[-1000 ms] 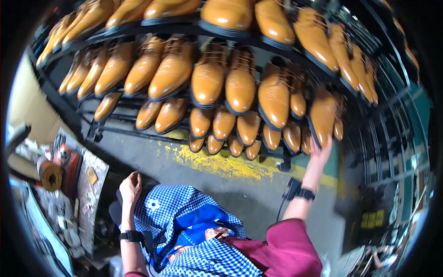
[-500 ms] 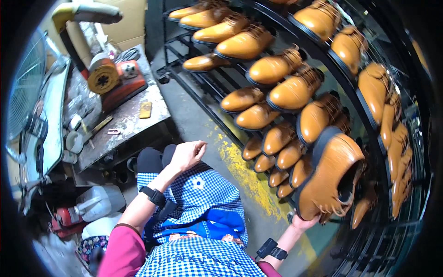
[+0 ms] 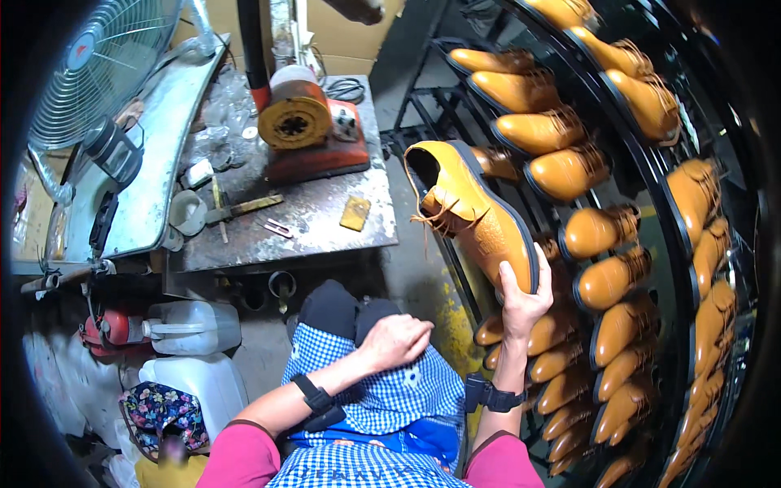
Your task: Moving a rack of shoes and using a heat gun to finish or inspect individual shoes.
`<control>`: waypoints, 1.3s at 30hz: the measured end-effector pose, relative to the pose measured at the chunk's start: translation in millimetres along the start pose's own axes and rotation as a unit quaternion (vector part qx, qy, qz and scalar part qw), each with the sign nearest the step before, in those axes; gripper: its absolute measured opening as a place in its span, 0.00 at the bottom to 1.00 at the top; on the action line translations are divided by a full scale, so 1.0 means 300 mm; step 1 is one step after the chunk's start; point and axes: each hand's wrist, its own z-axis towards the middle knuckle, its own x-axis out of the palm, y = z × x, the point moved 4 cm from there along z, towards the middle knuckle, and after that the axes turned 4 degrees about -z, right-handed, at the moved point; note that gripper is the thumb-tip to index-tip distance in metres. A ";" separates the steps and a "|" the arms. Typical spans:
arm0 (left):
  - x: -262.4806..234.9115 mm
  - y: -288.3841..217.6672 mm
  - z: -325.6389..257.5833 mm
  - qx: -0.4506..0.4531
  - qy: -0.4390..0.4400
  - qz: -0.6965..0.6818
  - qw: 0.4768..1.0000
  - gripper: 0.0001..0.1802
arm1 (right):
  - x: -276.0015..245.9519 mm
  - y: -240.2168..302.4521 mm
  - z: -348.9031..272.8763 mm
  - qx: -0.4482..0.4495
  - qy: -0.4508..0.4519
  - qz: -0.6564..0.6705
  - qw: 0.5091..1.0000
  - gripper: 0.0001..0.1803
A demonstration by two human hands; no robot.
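A tan leather lace-up shoe (image 3: 480, 224) with a dark sole is held up in front of the rack. My right hand (image 3: 527, 305) grips it by the toe end, thumb on the upper and fingers behind the sole. Its opening points up and to the left, and the laces dangle loose. My left hand (image 3: 396, 340) rests over my lap on the blue checked apron (image 3: 358, 411), fingers curled in, nothing visible in them.
A rack (image 3: 651, 175) of similar tan shoes fills the right side. On the left, a worn table (image 3: 317, 232) carries an orange machine (image 3: 317, 138) and a yellowish block (image 3: 355, 213). Beyond is a fan (image 3: 102, 69); plastic jugs (image 3: 195, 327) stand below.
My right hand has swung the shoe up and left, away from the lower rack, and turned it so its opening faces left. The view has shifted toward the table; my left hand stays over my lap.
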 end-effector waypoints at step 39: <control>-0.094 0.076 -0.012 -0.048 -0.090 -0.108 0.989 0.08 | 0.667 -0.118 0.349 0.448 0.061 0.376 0.809 0.21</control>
